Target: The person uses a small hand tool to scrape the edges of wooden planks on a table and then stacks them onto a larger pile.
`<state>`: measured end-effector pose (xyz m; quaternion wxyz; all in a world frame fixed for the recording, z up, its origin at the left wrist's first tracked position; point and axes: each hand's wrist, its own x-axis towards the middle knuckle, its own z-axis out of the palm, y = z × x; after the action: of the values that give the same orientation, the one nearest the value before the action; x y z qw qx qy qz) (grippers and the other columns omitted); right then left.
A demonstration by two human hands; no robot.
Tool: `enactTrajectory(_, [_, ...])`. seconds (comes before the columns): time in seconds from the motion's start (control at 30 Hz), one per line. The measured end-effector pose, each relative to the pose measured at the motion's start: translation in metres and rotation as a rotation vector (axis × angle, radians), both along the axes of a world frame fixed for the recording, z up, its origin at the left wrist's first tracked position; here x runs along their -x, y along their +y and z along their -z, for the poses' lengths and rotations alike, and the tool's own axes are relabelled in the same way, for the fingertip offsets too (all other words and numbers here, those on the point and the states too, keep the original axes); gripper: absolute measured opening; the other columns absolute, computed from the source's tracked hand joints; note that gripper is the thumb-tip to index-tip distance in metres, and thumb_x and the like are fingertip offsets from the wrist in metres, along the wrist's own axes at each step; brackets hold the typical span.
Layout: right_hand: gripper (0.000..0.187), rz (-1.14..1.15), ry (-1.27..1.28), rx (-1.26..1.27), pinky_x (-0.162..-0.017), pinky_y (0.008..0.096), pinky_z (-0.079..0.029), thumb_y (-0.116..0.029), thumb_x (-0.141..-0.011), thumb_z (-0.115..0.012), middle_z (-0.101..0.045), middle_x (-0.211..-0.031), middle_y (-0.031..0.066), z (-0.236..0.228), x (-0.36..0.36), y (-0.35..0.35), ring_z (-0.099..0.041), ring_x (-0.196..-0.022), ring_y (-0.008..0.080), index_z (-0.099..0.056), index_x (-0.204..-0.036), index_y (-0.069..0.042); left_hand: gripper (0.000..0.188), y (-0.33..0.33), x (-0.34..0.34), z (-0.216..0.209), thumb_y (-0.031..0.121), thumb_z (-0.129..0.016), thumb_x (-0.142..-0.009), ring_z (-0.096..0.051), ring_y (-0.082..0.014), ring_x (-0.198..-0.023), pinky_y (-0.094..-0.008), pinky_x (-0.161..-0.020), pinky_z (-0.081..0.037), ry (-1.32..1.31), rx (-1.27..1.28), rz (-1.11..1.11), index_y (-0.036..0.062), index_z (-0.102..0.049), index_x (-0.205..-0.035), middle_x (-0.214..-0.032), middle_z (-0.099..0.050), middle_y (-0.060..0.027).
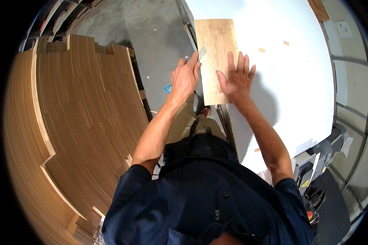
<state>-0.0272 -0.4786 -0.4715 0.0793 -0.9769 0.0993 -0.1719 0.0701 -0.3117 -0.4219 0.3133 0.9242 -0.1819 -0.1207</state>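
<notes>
A light wood-grain board [214, 45] lies lengthwise along the left edge of the white tabletop [298, 81]. My left hand [185, 77] is closed around a flat-bladed hand tool [203, 52]. Its grey blade points away from me over the board's left edge, and a blue loop-shaped end shows below the hand. Most of the handle is hidden in my fist. Flat on the board's near right part rests my right hand [236, 83], its fingers spread and the fingertips reaching past the right edge.
To my left rises a large stack of brown boards [86, 94]. Small wood offcuts [261, 50] lie on the tabletop, and scraps dot the grey floor [151, 49]. A machine [315, 163] with a warning label and red button stands at the near right.
</notes>
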Motion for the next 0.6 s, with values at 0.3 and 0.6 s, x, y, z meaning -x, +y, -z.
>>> enactTrajectory(0.3, [0.079, 0.028, 0.093, -0.047, -0.107, 0.0670, -0.010, -0.048, -0.085, -0.064, -0.028, -0.144, 0.0226, -0.006, -0.001, 0.003, -0.022, -0.138, 0.0421, -0.031, -0.147, -0.011, 0.042, -0.011, -0.024, 0.001, 0.026, -0.057, -0.095, -0.061, -0.0363, -0.078, -0.0448, -0.071, -0.049, -0.001, -0.063, -0.012, 0.0168, -0.056, -0.136, -0.087, -0.060, -0.0192])
enactTrajectory(0.6, [0.078, 0.039, 0.144, -0.073, -0.106, 0.0707, -0.016, -0.047, -0.086, -0.064, -0.027, -0.145, 0.0230, -0.015, -0.001, 0.003, -0.021, -0.138, 0.0435, -0.032, -0.146, -0.009, 0.041, -0.013, -0.028, 0.005, 0.026, -0.058, -0.095, -0.061, -0.0350, -0.078, -0.0444, -0.072, -0.049, -0.020, -0.050, -0.010, 0.0143, -0.058, -0.133, -0.086, -0.060, -0.0194])
